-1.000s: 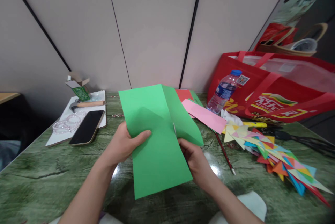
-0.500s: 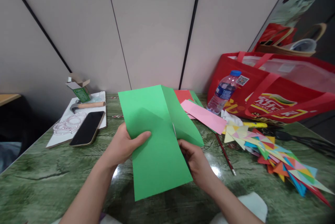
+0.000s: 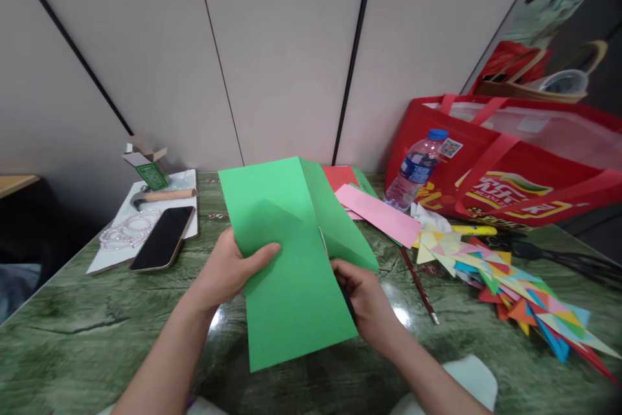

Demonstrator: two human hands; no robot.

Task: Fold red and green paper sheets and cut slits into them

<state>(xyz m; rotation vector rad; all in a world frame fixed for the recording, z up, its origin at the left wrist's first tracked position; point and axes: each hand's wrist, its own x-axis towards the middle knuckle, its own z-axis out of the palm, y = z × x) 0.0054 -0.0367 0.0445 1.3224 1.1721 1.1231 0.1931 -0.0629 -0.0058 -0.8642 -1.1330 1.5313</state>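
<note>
Above the middle of the green-marbled tabletop (image 3: 87,337), a green paper sheet (image 3: 291,272) is held upright and clear of the surface by both hands. Left hand (image 3: 228,276): grip closed on the sheet's left edge, thumb across the front face, fingers behind. Right hand (image 3: 367,302): grip pinched on the sheet's right edge, just below a flap folded forward along a lengthwise crease; its fingertips are partly hidden by the paper. A fainter diagonal crease crosses the upper left panel. Step in hand, as judged: creasing the sheet, with the right flap half turned. A further fold would call for matching the edges before pressing, since nothing supports the sheet from beneath. Right of the sheet lie a pink strip (image 3: 381,214), a pencil (image 3: 418,287) and a heap of folded coloured triangles (image 3: 515,289); to the left, a phone (image 3: 162,238).
</note>
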